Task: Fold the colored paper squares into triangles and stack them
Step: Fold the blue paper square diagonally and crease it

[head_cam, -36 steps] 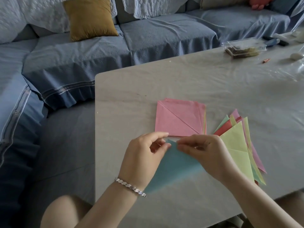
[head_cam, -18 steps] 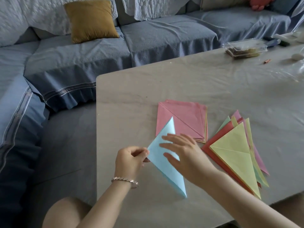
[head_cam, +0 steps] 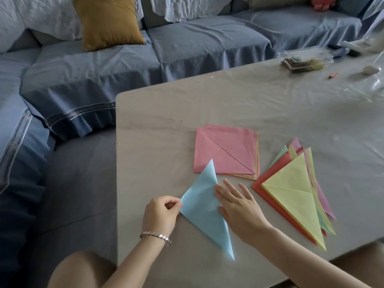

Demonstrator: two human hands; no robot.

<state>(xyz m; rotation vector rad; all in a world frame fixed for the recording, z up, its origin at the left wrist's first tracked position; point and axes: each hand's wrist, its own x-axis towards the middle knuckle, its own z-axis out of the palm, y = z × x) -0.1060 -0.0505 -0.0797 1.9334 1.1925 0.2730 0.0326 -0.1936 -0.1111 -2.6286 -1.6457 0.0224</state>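
Blue paper folded into a long, smooth triangle (head_cam: 204,206) lies flat on the grey table (head_cam: 166,121) at lower centre. The left hand (head_cam: 161,215) pinches its left corner, and the right hand (head_cam: 239,206) presses its right edge with straight, spread fingers. Half a second ago that hand covered the triangle's middle; the creased pink squares (head_cam: 225,151) and fanned triangle stack (head_cam: 291,190) have stayed put.

Bare table (head_cam: 158,129) lies left and beyond; pink squares (head_cam: 225,151) and triangle stack (head_cam: 291,190) crowd the right.
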